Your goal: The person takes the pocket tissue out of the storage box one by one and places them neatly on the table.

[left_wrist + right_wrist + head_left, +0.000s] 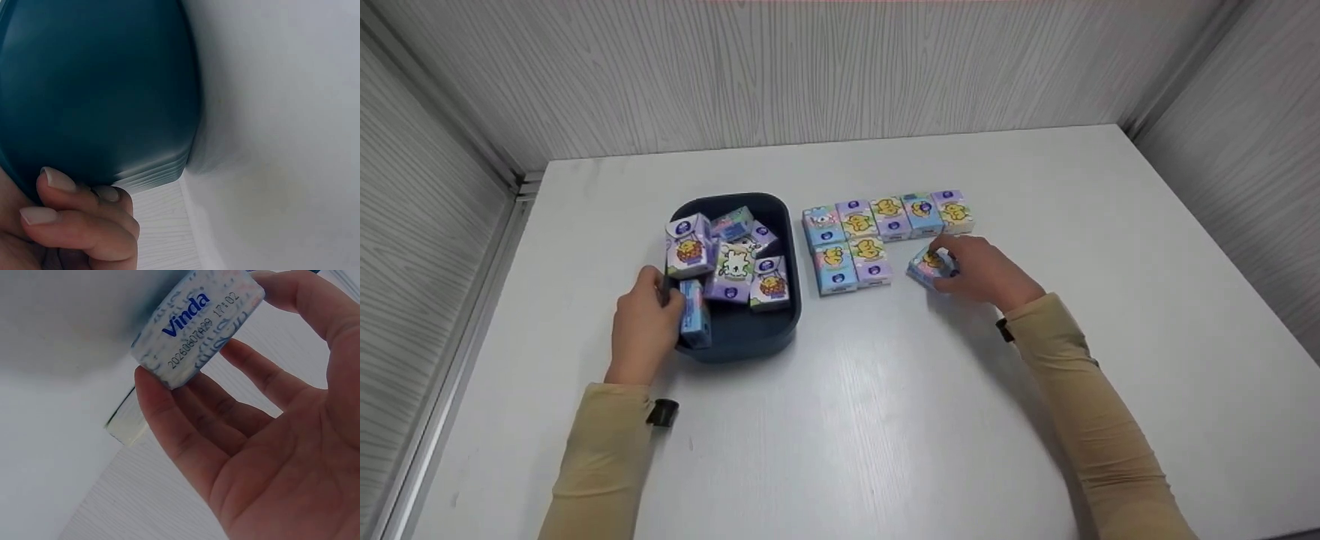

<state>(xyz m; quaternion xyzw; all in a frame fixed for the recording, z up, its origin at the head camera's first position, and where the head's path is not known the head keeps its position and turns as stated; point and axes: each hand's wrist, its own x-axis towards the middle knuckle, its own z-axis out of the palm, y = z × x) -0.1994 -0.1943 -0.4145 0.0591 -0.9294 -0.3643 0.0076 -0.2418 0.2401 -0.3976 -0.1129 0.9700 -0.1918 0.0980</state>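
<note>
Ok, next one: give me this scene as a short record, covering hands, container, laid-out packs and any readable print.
left hand: grips the left rim of the bin, by the left hand
right hand: right hand holds a small pack, apart from both rows
container: dark blue bin, at least six loose packs inside, some overlapping
far row: five packs
near row: two packs, at the bin end
print: "Vinda" on the held pack
surface: white table
</note>
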